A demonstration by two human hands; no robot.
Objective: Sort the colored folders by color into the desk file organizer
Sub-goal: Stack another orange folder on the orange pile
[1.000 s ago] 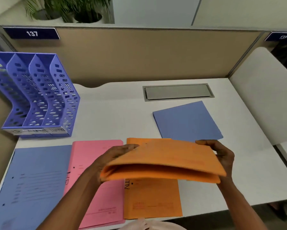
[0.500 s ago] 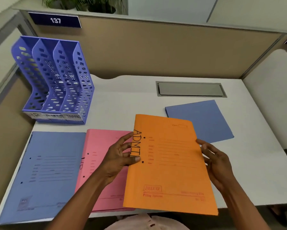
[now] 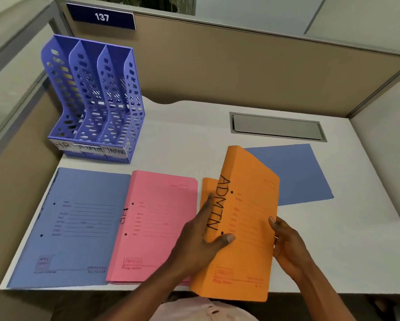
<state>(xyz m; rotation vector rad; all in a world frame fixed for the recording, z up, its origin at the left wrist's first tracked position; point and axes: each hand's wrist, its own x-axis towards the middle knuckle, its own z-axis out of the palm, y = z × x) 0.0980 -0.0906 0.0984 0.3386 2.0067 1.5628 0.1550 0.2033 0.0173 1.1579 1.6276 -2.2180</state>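
Orange folder (image 3: 245,228), marked "ADMIN" in black down its spine side, is held off the desk (image 3: 194,135) in the lower centre-right of the frame. It is tilted, and its lower edge hangs past the desk's near edge. The left hand (image 3: 203,242) grips its left side, thumb pressed on the front cover and index finger lying along the spine. The right hand (image 3: 287,246) holds the right edge, thumb on the front and the other fingers curled behind.

A second orange folder (image 3: 208,188) lies flat underneath; only a strip at its upper left shows past the held one. Just left of it lies a pink folder (image 3: 157,228) lettered "HR", its lower right corner crossed by the left forearm. Further left, a blue folder (image 3: 74,228) fills the lower left of the desk, touching the pink one. Another blue folder (image 3: 298,174) lies at centre right, its left part hidden behind the raised orange cover.

A purple file organizer (image 3: 94,100) stands upright at the upper left, well apart from the held folder, with three slots. Paper labels (image 3: 90,148) on its front lip read "HR", "ADMIN" and something like "FINANC". The pink folder and bare desk lie between it and the hands.

A grey cable hatch (image 3: 277,127) is set in the desk at the upper right, before a tan partition (image 3: 240,66) carrying a plate (image 3: 101,17) numbered 137.
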